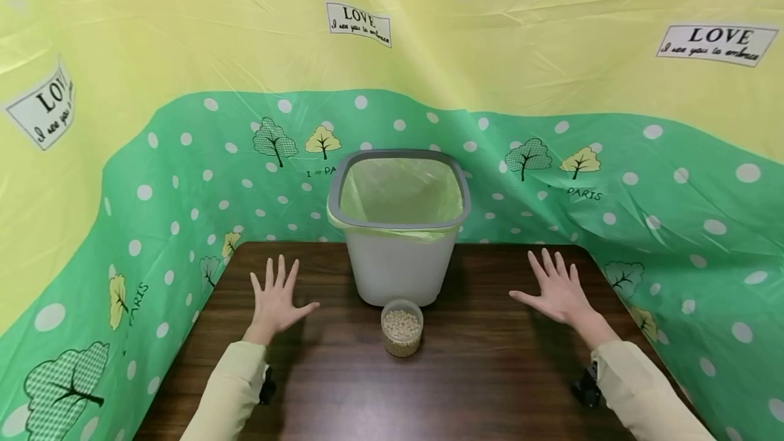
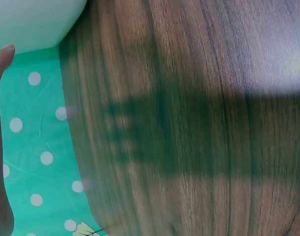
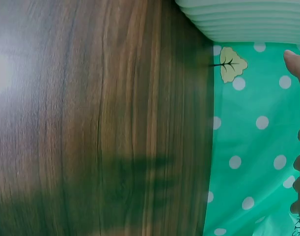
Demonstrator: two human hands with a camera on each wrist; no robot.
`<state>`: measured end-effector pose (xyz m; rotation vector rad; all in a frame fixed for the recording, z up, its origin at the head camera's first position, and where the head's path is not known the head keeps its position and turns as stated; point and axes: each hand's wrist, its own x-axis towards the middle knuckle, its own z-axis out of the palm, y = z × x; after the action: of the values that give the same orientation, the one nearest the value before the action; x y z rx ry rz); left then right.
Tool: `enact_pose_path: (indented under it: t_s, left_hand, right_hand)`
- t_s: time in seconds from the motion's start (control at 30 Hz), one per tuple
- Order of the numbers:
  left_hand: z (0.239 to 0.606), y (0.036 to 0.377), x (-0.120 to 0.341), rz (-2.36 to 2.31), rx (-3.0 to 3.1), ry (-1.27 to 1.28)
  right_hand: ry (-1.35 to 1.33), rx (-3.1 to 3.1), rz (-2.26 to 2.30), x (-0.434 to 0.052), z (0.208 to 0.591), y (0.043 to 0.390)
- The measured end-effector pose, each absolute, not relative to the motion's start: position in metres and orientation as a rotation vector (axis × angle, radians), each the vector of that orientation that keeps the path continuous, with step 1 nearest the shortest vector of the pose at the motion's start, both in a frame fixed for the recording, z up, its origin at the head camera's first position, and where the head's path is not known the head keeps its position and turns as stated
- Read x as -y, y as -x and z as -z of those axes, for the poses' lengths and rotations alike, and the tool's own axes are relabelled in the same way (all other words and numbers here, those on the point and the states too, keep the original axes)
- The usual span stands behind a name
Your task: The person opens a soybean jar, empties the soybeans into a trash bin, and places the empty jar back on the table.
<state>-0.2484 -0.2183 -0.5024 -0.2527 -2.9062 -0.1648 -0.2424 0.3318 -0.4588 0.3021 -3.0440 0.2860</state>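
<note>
Sleeves [image 1: 229,386] overhang the desk [image 1: 478,380], left grip [image 1: 274,303] and right grip [image 1: 559,297] spread, empty, either side of the tub [image 1: 401,349] by the bin [image 1: 401,264]. Likely a ready pose; next probably needs reaching inward.

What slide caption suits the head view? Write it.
Left hand and right hand, spread open, flank a lined bin and clear tub on a brown table.

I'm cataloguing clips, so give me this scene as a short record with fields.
Bin: upright on the table, grey rim, pale green liner
Tub: nearer the person than the bin, holds small pale pieces
Left hand: fingers spread, holds nothing
Right hand: fingers spread, holds nothing
Table surface: dark wood grain
Backdrop: green and yellow, printed trees
</note>
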Motion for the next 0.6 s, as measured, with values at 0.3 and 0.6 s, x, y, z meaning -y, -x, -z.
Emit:
enact_pose_path:
  t_s: [0.3,0.6]
  left_hand:
    - [0.503,0.244,0.197,0.205,2.855,0.363]
    - [0.505,0.237,0.174,0.298,2.843,0.478]
  right_hand:
    - [-0.377,3.035,-0.458,-0.318,0.462,0.239]
    - [-0.443,3.03,-0.652,-0.307,0.47,0.235]
